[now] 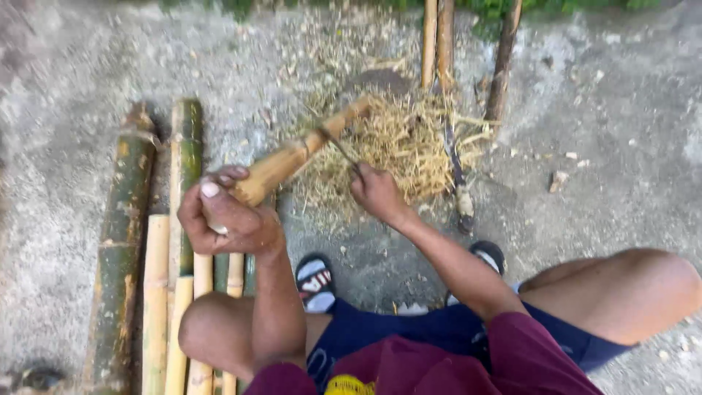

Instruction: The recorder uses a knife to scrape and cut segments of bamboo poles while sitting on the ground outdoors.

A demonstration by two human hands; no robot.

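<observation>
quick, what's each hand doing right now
Left hand: closed around the near end of the bamboo piece.
Right hand: closed on a knife set against the bamboo.

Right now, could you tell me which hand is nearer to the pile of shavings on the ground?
Right. The right hand holds a blade at the edge of the shavings pile; the left hand grips the bamboo piece farther off, beside the stacked bamboo poles.

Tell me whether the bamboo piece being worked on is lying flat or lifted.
Lifted: the left hand holds the bamboo piece tilted, its far end down.
</observation>
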